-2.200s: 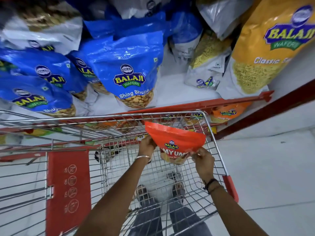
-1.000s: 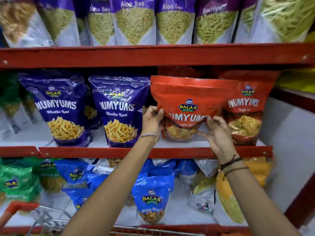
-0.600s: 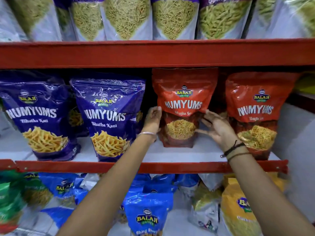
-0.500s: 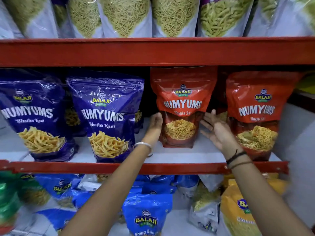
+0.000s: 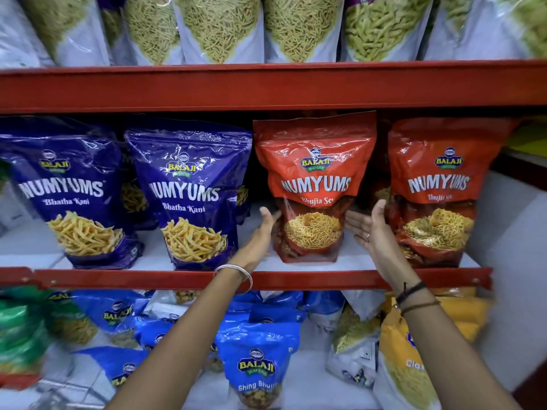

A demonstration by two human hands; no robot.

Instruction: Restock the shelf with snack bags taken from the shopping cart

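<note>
A red Numyums snack bag (image 5: 315,173) stands upright on the middle shelf (image 5: 296,279), between a purple Numyums bag (image 5: 189,187) and a second red bag (image 5: 438,184). My left hand (image 5: 262,232) rests against the red bag's lower left edge, fingers loose. My right hand (image 5: 370,229) is flat and spread beside its lower right edge, a small gap from it, with its back near the second red bag. Neither hand grips the bag. The shopping cart is out of view.
Another purple bag (image 5: 68,193) stands at the far left. White bags of green sev (image 5: 219,25) fill the top shelf above a red rail (image 5: 266,87). Blue bags (image 5: 257,362) and a yellow bag (image 5: 405,365) crowd the lower shelf. A white wall (image 5: 515,261) closes the right side.
The red bag came up out of the cart and was set upright on the middle shelf. Both hands have since loosened and drawn slightly back from its sides.
</note>
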